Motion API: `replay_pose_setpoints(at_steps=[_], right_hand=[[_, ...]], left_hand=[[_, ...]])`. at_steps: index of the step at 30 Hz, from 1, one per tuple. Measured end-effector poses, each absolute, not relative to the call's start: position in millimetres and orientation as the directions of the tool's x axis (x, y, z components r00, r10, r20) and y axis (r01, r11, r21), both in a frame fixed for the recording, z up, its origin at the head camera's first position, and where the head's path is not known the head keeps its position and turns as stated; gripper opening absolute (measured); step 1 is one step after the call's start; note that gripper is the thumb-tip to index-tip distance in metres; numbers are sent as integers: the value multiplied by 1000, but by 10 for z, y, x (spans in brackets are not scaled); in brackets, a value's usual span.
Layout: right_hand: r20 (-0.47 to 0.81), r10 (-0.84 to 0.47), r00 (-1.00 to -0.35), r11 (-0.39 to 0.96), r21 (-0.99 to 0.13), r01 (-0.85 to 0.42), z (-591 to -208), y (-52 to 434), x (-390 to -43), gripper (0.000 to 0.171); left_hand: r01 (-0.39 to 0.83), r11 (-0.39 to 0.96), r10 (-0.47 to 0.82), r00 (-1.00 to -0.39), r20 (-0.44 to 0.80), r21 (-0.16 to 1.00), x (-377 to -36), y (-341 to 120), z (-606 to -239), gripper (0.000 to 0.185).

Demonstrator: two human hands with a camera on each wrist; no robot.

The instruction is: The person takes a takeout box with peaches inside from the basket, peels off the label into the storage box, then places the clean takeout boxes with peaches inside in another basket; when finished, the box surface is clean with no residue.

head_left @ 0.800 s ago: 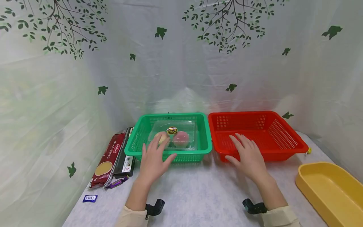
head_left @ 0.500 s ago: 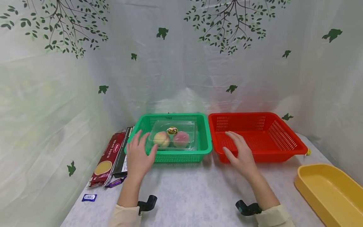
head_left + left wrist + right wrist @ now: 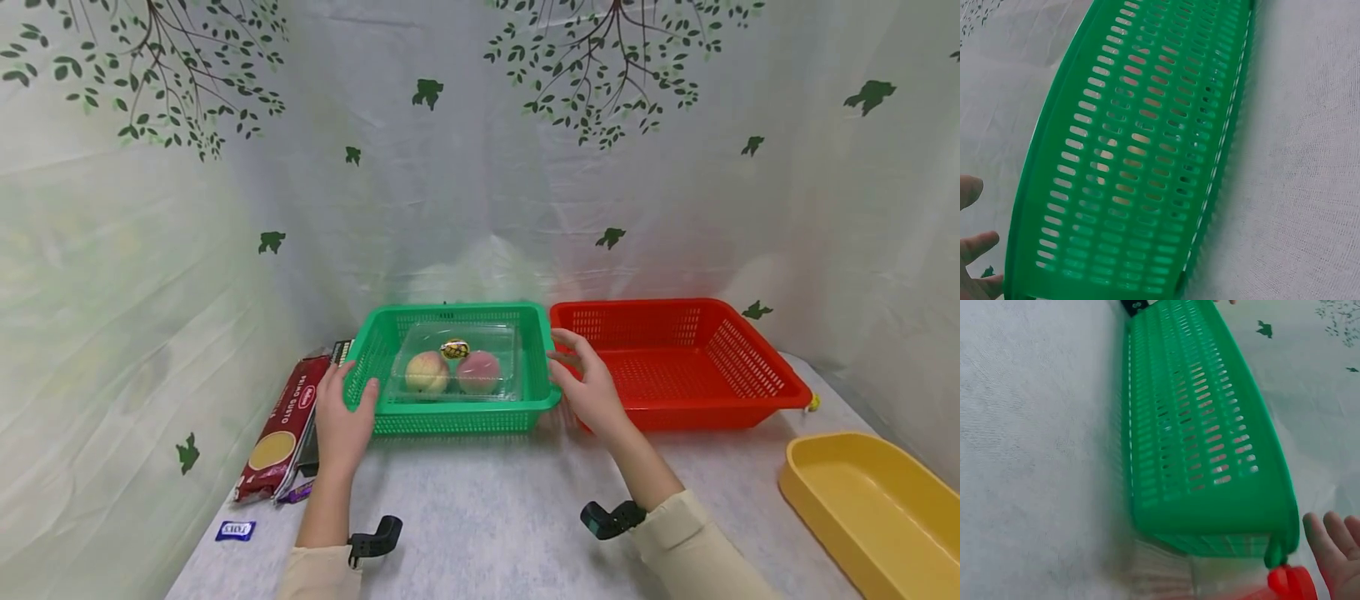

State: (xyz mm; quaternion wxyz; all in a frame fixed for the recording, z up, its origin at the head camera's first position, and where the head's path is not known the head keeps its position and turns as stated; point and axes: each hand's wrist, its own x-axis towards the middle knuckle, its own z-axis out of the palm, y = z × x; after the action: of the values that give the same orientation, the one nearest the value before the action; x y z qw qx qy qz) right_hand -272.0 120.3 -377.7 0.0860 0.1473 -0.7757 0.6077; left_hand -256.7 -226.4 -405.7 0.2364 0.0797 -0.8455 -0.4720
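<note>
Pale backdrop sheets printed with branches and dark leaves surround the whitish table. Near the table's far right corner stands the red basket. Just beside it, toward the left along the far edge, the green basket stands upright. A yellow tray lies at the right edge, partly out of view. Inside the green basket sits a clear box. Along the left edge lie a red pack and a black box. At the green basket's left end is the left hand, at its right end the right hand; each grip is released, fingers loosely spread, and whether either touches the rim cannot be told. Two peaches lie in the clear box. Smaller again are a purple sweet below the red pack, a blue sweet near the left edge, and the clear box's sticker.
</note>
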Motion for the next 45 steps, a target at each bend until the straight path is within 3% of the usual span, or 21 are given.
replay_pose_setpoints(at_steps=[5, 12, 18, 28, 45], right_hand=[[242, -154, -958, 185, -945, -268, -3755, 1043, -2840, 53], [117, -168, -979, 173, -974, -146, -3720, 831, -3015, 52], [-9, -141, -990, 193, -981, -19, -3678, 677, -3183, 51], [-92, -152, -984, 219, -974, 57, -3674, 523, -3387, 58], [-177, -140, -974, 241, -960, 140, -3786, 488, -3448, 64]], left_hand=[[54, 449, -379, -892, 245, 892, -2563, -2312, -4053, 56], [-52, 196, -382, -924, 28, 979, -2535, -2430, -4124, 60], [-69, 94, -353, -935, -32, 993, -2559, -2511, -4213, 60], [-71, 99, -333, -942, -34, 993, -2583, -2552, -4199, 56], [-62, 118, -309, -951, -23, 991, -2607, -2501, -4207, 50]])
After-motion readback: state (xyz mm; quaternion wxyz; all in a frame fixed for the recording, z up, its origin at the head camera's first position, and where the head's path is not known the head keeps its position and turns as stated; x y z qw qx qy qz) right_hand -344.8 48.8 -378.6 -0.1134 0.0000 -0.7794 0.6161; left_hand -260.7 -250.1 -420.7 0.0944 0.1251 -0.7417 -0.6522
